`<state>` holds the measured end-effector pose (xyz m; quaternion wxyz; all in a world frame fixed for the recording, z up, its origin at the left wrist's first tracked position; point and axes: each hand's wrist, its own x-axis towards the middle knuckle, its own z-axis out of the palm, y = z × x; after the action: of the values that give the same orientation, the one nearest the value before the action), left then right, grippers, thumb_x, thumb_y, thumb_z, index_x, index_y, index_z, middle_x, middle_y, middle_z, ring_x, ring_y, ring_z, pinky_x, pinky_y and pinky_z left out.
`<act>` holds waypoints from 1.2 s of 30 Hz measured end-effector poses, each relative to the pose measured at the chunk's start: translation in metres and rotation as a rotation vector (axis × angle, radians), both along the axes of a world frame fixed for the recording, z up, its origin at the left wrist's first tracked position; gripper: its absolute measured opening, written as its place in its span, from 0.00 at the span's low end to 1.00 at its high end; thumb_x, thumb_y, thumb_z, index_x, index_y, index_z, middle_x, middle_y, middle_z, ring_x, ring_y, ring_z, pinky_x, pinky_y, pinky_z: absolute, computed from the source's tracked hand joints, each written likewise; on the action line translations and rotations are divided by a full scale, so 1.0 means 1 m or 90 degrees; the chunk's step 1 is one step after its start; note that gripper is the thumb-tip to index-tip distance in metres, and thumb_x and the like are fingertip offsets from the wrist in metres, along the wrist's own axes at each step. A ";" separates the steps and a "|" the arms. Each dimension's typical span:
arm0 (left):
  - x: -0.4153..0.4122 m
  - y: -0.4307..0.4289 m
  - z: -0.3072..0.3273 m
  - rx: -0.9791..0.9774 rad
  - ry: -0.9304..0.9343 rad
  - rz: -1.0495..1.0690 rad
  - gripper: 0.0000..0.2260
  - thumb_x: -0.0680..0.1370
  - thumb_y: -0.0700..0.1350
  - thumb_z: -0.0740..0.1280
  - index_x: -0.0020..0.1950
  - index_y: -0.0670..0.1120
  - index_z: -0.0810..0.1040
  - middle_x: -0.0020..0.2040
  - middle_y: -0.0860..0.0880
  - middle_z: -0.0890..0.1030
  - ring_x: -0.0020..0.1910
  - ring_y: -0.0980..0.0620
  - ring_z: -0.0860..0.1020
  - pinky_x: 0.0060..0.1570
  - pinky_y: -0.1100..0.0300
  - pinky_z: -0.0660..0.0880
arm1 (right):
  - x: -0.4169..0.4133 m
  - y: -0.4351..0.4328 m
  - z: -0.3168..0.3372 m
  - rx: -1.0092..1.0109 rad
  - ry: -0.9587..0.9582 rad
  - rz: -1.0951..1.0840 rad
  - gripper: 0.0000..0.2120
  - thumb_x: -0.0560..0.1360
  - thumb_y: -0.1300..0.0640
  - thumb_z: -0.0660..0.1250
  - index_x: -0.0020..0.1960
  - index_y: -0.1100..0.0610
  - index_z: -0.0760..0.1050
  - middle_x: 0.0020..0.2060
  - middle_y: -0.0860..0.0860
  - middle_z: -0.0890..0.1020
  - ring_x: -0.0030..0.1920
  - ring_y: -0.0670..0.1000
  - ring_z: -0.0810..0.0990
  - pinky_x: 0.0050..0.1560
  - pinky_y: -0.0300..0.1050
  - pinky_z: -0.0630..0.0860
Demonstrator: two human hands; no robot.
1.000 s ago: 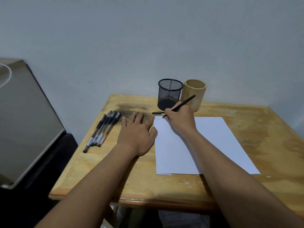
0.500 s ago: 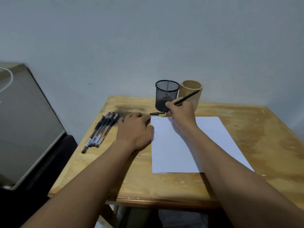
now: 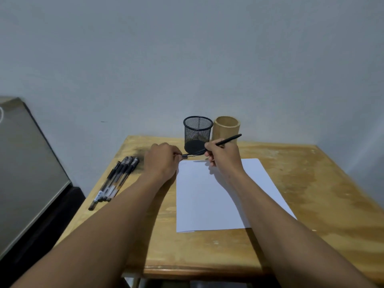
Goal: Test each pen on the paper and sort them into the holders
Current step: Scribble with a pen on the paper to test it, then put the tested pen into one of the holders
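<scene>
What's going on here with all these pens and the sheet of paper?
A person is checking pens at a wooden table. The right hand holds a black pen above the far end of a white sheet of paper, while the left hand pinches what looks like its cap. More pens lie to the left. A mesh holder and a wooden holder stand behind, no pens visible inside.
</scene>
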<state>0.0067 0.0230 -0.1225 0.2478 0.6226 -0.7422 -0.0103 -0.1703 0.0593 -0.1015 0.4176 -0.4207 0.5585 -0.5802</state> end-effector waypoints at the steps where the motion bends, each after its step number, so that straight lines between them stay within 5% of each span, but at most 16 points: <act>1: 0.001 0.002 0.002 -0.003 0.041 -0.004 0.07 0.78 0.50 0.67 0.50 0.56 0.85 0.48 0.52 0.86 0.52 0.44 0.79 0.45 0.52 0.74 | 0.000 0.001 0.001 -0.003 -0.012 0.002 0.03 0.78 0.63 0.69 0.46 0.63 0.78 0.30 0.54 0.79 0.26 0.48 0.73 0.26 0.39 0.72; 9: -0.004 0.029 0.030 0.026 0.347 -0.079 0.02 0.74 0.43 0.74 0.44 0.50 0.83 0.38 0.53 0.83 0.41 0.55 0.80 0.40 0.62 0.72 | 0.000 0.013 0.015 -0.042 -0.090 0.039 0.07 0.78 0.64 0.69 0.41 0.61 0.78 0.31 0.57 0.80 0.27 0.48 0.74 0.27 0.38 0.72; 14: -0.008 0.035 0.042 0.031 0.384 -0.104 0.03 0.74 0.41 0.74 0.43 0.49 0.83 0.39 0.53 0.84 0.40 0.57 0.80 0.37 0.72 0.70 | -0.009 0.019 0.027 -0.071 -0.115 0.024 0.07 0.77 0.64 0.69 0.40 0.60 0.78 0.30 0.56 0.79 0.28 0.49 0.73 0.28 0.39 0.71; 29: -0.020 0.051 0.065 0.079 0.506 -0.202 0.05 0.76 0.40 0.72 0.50 0.46 0.86 0.46 0.50 0.87 0.49 0.54 0.84 0.54 0.58 0.79 | -0.014 0.034 0.044 -0.094 -0.116 0.101 0.06 0.79 0.61 0.70 0.44 0.60 0.80 0.31 0.53 0.80 0.29 0.46 0.75 0.30 0.37 0.74; 36: -0.021 0.055 0.070 0.083 0.552 -0.208 0.05 0.78 0.40 0.71 0.51 0.44 0.85 0.41 0.50 0.85 0.37 0.63 0.78 0.42 0.66 0.72 | -0.014 0.039 0.046 -0.074 -0.129 0.113 0.09 0.79 0.57 0.71 0.42 0.60 0.81 0.32 0.52 0.80 0.29 0.45 0.76 0.30 0.35 0.74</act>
<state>-0.0143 0.0784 -0.0524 0.4904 0.4500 -0.6564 -0.3553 -0.1846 0.0986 -0.0556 0.4968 -0.4313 0.4395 -0.6116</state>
